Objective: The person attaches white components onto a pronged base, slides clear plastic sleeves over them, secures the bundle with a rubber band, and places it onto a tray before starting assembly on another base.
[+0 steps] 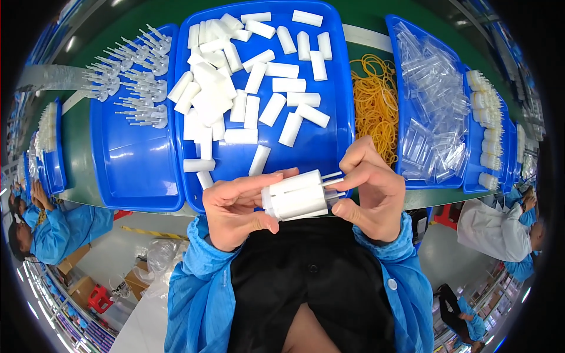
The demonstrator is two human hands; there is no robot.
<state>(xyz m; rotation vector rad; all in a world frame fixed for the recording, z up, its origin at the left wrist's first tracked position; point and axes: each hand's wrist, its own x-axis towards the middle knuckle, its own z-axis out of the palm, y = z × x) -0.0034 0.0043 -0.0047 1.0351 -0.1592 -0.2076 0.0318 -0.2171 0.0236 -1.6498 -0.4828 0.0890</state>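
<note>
My left hand and my right hand together hold a bundle of several white plastic tubes, lying sideways at chest height. The left hand cups the capped end. The right fingers pinch the thin white tips sticking out of the other end. Just beyond the hands a blue tray holds many loose white tubes.
A blue tray on the left carries clear plunger-like parts. A heap of yellow rubber bands lies right of the middle tray, then a blue tray of clear plastic sleeves. Other people in blue coats sit at far left and right.
</note>
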